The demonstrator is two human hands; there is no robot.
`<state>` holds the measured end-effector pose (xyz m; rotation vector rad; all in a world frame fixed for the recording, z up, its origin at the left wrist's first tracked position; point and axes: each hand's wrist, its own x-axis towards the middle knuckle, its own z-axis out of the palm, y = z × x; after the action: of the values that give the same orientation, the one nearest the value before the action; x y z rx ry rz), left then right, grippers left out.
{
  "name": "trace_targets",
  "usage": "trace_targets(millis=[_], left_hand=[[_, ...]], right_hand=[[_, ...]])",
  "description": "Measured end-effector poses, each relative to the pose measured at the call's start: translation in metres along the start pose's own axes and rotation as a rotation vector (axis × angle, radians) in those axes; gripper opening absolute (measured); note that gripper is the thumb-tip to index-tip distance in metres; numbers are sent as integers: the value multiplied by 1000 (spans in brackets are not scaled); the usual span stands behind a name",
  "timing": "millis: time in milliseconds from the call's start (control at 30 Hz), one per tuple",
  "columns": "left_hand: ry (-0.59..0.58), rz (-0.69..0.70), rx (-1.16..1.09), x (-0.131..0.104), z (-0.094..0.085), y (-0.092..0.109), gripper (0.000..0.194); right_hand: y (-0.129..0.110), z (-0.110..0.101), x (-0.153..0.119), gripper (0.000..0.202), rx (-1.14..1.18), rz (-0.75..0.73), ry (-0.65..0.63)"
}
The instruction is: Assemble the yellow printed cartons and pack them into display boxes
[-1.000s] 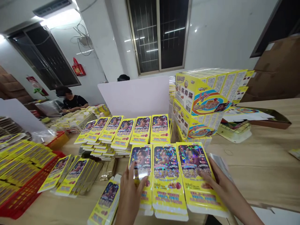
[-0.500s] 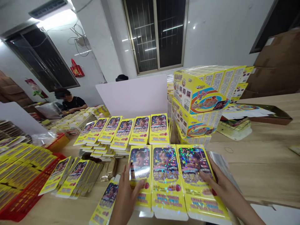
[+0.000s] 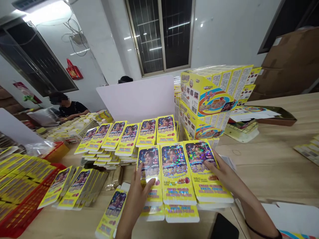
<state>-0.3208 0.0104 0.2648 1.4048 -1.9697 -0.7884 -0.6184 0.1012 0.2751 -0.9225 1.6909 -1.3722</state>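
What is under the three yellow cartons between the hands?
Beneath the left and middle yellow cartons, printed lower ends of more cartons stick out; beneath the right, a pale edge. The rest is covered.

Pretty bright overall, tbh. The light fixture (image 3: 47, 11) top left is totally blown out, and the dark middle window (image 3: 164, 36) catches streaky reflections. The held cartons (image 3: 175, 176) show rainbow sparkle plus some glare. Shadows on the tabletop (image 3: 264, 159) look soft, wide-angle stretch tilts the edges, and fine print smears.
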Motion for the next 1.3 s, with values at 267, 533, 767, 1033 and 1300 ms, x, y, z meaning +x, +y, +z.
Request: trace_targets(millis=[267,533,767,1033,1300], left_hand=[[56,18,123,-13,-6,-7,60],[149,471,523,-57,2,-16,118],[345,856,599,-62,37,-25,88],[470,785,408,-46,46,-29,27],[390,874,495,-49,48,-25,50]], right_hand=[[8,-3,-9,72,-12,-32,-36],[22,-10,-8,90,-151,-66,83],[19,0,-10,71,159,133,-34],[6,0,-18,68,150,178,-30],[12,-2,-15,70,205,136,-84]])
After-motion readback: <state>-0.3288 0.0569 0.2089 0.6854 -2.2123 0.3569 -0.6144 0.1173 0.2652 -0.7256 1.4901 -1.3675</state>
